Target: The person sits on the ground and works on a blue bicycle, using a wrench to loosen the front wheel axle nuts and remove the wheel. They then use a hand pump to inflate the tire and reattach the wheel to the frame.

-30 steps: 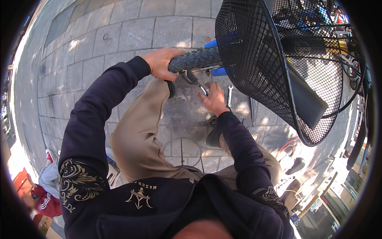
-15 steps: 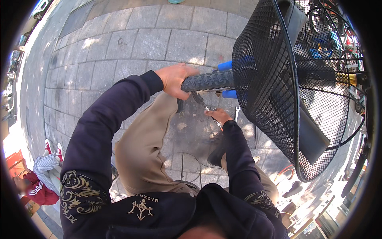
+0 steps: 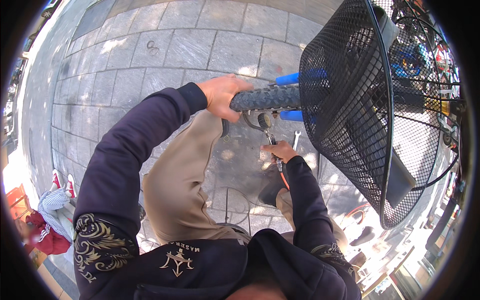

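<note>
My left hand (image 3: 223,98) is closed over the near end of a knobby black bicycle tire (image 3: 265,99), thumb on one side and fingers on the other. Below the tire, my right hand (image 3: 283,150) grips a metal tire inflator (image 3: 271,138). A round pressure gauge (image 3: 264,121) sits at the inflator's top, its dial turned up toward me. One dark hose curves from the inflator up to the wheel, where its end is hidden. Another, orange-red air hose (image 3: 284,180), leaves its lower end. Two blue fork legs (image 3: 288,79) flank the tire.
A black mesh basket (image 3: 345,90) hangs over the wheel at right. An open-end wrench (image 3: 296,141) lies on the grey paving beside my right hand. A thin cable (image 3: 227,205) loops near my feet. Someone in red shoes (image 3: 70,186) sits at far left.
The inflator in my right hand has turned, so its gauge dial now faces up. The basket shows slightly farther right. My left hand keeps its hold on the tire.
</note>
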### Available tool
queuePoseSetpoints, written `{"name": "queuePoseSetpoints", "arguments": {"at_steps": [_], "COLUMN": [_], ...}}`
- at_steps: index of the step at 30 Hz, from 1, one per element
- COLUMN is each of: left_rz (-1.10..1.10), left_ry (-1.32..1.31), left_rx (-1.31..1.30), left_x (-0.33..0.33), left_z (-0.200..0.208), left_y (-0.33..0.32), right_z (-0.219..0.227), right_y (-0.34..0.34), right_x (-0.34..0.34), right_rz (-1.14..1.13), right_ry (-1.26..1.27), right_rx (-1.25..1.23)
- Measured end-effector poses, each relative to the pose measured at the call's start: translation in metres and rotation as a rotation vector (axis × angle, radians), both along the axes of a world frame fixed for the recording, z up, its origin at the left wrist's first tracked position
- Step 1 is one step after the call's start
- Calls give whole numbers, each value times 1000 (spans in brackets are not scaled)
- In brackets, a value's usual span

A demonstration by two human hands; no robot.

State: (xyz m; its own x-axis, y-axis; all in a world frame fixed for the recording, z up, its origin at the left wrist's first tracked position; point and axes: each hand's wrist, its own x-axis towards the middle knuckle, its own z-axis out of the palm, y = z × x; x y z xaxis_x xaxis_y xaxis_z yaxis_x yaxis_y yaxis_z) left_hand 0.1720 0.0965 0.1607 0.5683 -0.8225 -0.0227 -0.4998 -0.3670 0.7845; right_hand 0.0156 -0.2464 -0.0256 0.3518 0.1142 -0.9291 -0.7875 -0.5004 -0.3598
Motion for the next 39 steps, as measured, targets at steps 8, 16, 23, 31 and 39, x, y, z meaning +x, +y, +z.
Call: {"name": "queuePoseSetpoints", "arguments": {"at_steps": [8, 16, 23, 31, 39], "left_rz": [13, 20, 13, -12, 19], "left_ry": [8, 45, 13, -19, -22], "left_rx": [34, 76, 52, 29, 42], "left_x": [0, -2, -1, 0, -1], "left_z": [5, 10, 5, 5, 6], "left_y": [0, 1, 2, 0, 2], "right_z": [16, 19, 18, 16, 29], "right_y": [5, 2, 0, -3, 4], "right_x": [-26, -36, -39, -45, -54], "right_rz": [-288, -312, -336, -382, -423], "right_ry": [-16, -65, -111, -170, -265], "right_rx": [-103, -80, -115, -106, -198]}}
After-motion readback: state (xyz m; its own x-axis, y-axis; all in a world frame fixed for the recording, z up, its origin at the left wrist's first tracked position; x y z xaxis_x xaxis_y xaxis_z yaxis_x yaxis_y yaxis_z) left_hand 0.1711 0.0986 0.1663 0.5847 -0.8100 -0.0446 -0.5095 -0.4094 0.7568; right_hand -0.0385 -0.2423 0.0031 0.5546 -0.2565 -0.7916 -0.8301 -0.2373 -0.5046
